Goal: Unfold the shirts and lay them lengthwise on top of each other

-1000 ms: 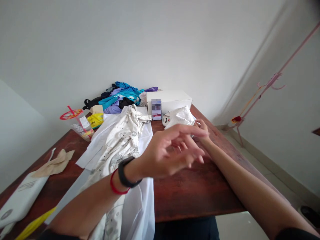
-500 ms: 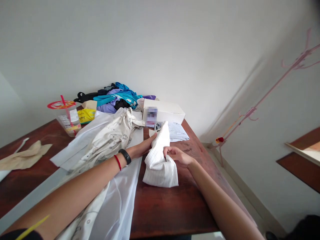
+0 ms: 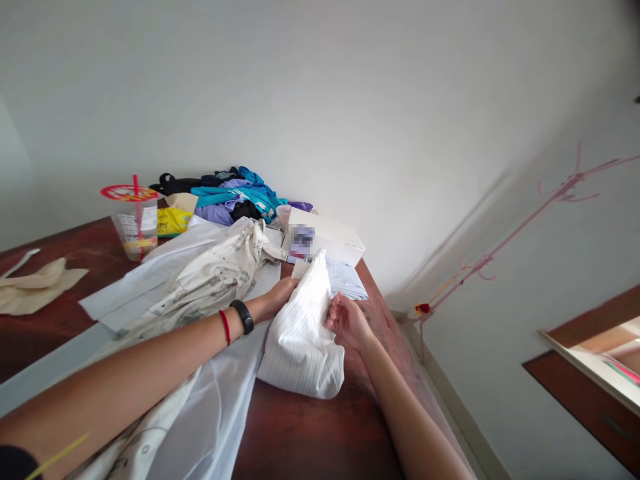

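A white ribbed garment (image 3: 303, 347) is held up at a slant over the dark wooden table (image 3: 300, 440), its wide end hanging toward me. My left hand (image 3: 280, 297) grips its left side, the fingertips hidden behind the fabric. At the right edge, my right hand (image 3: 350, 323) has its fingers curled in against the cloth; the exact hold is partly blurred. Left of the garment lies a pale patterned garment (image 3: 215, 273), on top of white sheer fabric (image 3: 220, 407).
A plastic cup (image 3: 133, 230) with a red straw stands at the left by a yellow packet (image 3: 173, 221). Behind are heaped clothes (image 3: 235, 197), a white box (image 3: 333, 233) and folded pale cloth (image 3: 347, 280). Beige paper (image 3: 40, 287) lies far left; a pink rack (image 3: 520, 227) leans right.
The ribbed garment has shifted slightly left and toward me, and its lower part has spread wider. My right hand's pinch on the fold has changed to curled fingers at the edge. The view has tilted.
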The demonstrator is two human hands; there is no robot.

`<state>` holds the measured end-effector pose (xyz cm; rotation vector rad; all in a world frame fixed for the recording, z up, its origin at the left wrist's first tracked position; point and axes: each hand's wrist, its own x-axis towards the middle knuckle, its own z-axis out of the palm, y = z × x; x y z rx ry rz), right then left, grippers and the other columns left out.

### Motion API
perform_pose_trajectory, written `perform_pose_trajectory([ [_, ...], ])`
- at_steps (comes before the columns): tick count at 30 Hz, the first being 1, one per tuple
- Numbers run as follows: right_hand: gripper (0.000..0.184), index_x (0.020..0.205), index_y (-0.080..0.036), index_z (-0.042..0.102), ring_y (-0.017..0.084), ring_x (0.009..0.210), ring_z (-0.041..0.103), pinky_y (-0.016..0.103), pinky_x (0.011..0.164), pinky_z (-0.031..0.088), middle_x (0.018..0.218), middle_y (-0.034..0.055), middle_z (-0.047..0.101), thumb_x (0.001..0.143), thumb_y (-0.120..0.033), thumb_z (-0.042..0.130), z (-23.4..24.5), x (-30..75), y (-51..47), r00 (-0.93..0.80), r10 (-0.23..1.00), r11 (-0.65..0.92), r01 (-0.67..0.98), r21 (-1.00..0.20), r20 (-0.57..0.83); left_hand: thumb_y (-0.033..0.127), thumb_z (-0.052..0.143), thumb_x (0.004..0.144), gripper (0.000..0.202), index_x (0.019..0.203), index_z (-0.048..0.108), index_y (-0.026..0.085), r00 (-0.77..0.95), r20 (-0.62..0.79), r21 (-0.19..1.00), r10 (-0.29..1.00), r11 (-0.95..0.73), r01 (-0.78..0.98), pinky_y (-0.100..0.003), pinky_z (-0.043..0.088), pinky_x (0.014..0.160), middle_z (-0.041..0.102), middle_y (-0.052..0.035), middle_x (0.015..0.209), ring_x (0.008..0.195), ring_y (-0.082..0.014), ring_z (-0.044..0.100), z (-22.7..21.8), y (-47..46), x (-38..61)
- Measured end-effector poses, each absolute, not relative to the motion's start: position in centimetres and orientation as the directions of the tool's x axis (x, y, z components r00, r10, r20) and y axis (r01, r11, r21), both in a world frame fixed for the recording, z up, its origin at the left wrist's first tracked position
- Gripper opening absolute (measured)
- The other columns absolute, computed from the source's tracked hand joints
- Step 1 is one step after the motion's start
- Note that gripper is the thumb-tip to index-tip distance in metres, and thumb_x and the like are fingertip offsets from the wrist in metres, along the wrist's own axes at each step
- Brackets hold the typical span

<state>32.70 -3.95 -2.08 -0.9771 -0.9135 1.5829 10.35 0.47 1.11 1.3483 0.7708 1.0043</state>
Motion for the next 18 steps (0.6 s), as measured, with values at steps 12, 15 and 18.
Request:
perform_pose_trajectory([
  [12, 0.056, 0.123, -0.026, 0.067, 0.029, 0.090, 0.073, 0.040, 0.069, 0.062, 0.100, 0.0071, 0.076, 0.088, -0.070, 0.066, -2.5, 32.2, -3.9, -0.184, 0.980, -0.129, -0.314, -0.941, -0.073, 0.025, 0.061, 0.089, 0.042, 0.129, 0.068, 0.019, 0.608, 0.442, 0.800, 0.659, -0.596, 0.064, -0.038, 0.040, 0.114, 0.064, -0.0110, 0.134, 0.126, -0.0321, 0.059, 0.4, -2.6, 10.8],
  [15, 0.063, 0.127, -0.030, 0.068, 0.033, 0.105, 0.070, 0.044, 0.081, 0.060, 0.107, 0.0063, 0.077, 0.084, -0.076, 0.067, -2.6, 32.3, -4.2, -0.214, 0.977, -0.082, -0.332, -0.940, -0.010, 0.022, 0.057, 0.091, 0.048, 0.139, 0.061, 0.020, 0.677, 0.485, 0.640, 0.554, -0.752, 0.156, -0.041, 0.037, 0.120, 0.055, -0.0127, 0.145, 0.133, -0.0318, 0.054, 0.5, -3.3, 10.7],
  [18, 0.067, 0.125, -0.028, 0.070, 0.032, 0.114, 0.068, 0.043, 0.088, 0.059, 0.113, 0.0075, 0.076, 0.079, -0.076, 0.073, -2.5, 32.5, -4.7, -0.260, 0.966, -0.076, -0.343, -0.936, 0.016, 0.023, 0.059, 0.092, 0.046, 0.137, 0.063, 0.021, 0.674, 0.496, 0.616, 0.548, -0.769, 0.172, -0.041, 0.039, 0.119, 0.055, -0.0122, 0.142, 0.133, -0.0321, 0.054, 0.6, -3.4, 10.6],
])
